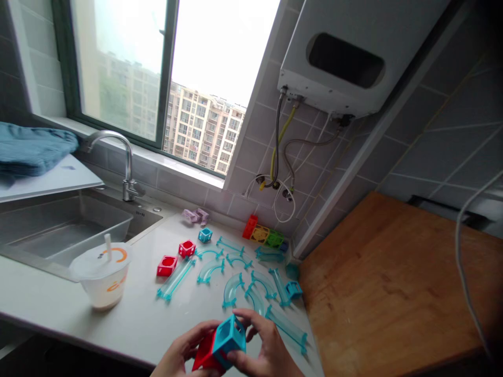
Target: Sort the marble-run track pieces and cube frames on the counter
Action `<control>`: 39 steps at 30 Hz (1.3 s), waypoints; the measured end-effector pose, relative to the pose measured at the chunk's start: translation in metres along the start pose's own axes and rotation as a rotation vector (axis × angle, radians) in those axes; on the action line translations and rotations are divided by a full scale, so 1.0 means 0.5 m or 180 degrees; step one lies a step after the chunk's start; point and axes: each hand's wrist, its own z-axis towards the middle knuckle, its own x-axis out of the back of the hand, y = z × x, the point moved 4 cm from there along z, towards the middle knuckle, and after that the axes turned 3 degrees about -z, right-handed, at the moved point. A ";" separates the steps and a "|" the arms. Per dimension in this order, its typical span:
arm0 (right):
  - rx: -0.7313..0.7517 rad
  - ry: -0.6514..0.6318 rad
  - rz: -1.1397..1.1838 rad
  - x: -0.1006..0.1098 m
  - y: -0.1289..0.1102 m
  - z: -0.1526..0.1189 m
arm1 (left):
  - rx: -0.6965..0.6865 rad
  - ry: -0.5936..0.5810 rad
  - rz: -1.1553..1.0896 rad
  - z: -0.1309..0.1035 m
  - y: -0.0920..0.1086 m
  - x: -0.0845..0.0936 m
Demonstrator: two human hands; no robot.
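Observation:
Low in the head view, my left hand [184,348] has its fingers wrapped round a red block [205,354]. Against that block sits a blue cube frame [229,337], which my right hand [264,343] grips between thumb and fingers. The two blocks touch each other. Past my hands, curved clear-blue track pieces [231,291] and a straight one [176,280] lie on the white counter [145,319]. Two more red blocks [167,266] and a small blue cube [205,235] rest behind them.
A lidded cup with a straw [106,277] stands at the left, before the sink [70,220] and faucet [129,167]. Red, yellow and green blocks [259,234] line the back wall. A wooden board [385,283] rises at the right.

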 end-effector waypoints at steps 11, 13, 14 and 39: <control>-0.0170 0.0324 -0.0604 0.142 -0.042 0.093 | -0.1582 -0.0293 0.2495 0.172 0.207 0.028; 0.0054 0.0163 -0.0864 0.151 -0.047 0.107 | -0.1723 -0.0197 0.2479 0.172 0.187 0.040; 0.0166 0.0097 -0.0949 0.155 -0.049 0.113 | -0.1752 -0.0169 0.2487 0.169 0.173 0.049; -0.1418 -0.0385 -0.2531 0.165 0.326 0.620 | -0.0869 -0.0636 0.2488 0.159 -0.007 0.125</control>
